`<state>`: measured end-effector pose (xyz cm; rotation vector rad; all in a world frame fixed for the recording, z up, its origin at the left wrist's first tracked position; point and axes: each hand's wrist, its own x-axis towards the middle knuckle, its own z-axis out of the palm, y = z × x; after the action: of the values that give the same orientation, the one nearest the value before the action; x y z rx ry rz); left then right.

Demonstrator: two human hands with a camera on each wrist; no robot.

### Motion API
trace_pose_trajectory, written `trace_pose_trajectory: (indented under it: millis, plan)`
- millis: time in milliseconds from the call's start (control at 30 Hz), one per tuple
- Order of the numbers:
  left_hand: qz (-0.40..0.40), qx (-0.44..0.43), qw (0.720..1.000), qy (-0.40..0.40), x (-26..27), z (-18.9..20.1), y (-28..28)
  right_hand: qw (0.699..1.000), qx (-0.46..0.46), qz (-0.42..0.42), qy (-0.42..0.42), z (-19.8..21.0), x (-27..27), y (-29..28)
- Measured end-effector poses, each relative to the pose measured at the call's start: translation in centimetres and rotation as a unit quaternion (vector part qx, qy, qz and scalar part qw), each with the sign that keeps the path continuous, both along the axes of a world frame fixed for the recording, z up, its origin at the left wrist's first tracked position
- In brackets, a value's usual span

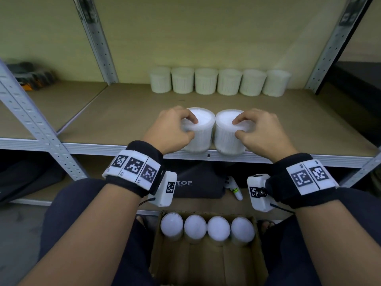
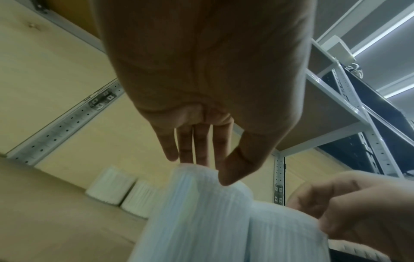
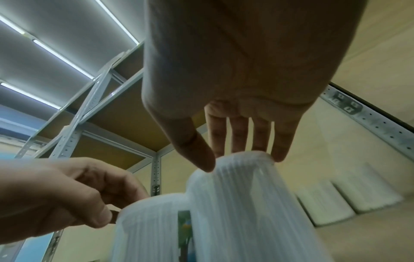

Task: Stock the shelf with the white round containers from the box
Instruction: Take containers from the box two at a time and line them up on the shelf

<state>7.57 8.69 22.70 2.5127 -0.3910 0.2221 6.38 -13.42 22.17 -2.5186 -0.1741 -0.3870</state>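
Note:
Two white round containers stand side by side at the front edge of the shelf [image 1: 309, 120]. My left hand [image 1: 175, 126] grips the left container [image 1: 203, 122] by its lid rim, thumb in front and fingers on top. My right hand [image 1: 255, 129] grips the right container [image 1: 223, 129] the same way. In the left wrist view my left hand [image 2: 201, 164] pinches the container [image 2: 201, 212] at its top edge. In the right wrist view my right hand [image 3: 241, 159] holds its container [image 3: 246, 203]. Several more containers [image 1: 219, 81] line the shelf's back. Others [image 1: 207, 227] stand in the cardboard box [image 1: 206, 263] below.
Grey metal uprights [image 1: 37, 124] frame the shelf at left and right. A dark bag [image 1: 195, 182] and a white controller [image 1: 234, 187] lie on the lower shelf. Dark tools [image 1: 31, 75] sit on the neighbouring shelf at far left. Bare board lies between the two rows.

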Motion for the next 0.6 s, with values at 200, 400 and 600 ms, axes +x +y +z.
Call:
trace_pose_trajectory:
  millis: [200, 400, 600]
  plan:
    - [0.004, 0.027, 0.999, -0.018, 0.3, 0.5, -0.2, 0.998, -0.045, -0.006, 0.053, 1.2, -0.1, 0.2]
    - [-0.005, 0.033, 0.999, -0.010, 1.3, 0.5, -1.7, 0.995, -0.064, -0.022, 0.075, 1.8, 0.3, -0.6]
    - [-0.034, 0.036, 0.999, -0.009, 3.3, 0.8, -4.9, 0.992, -0.067, -0.061, 0.090, 2.3, 1.4, -2.8]
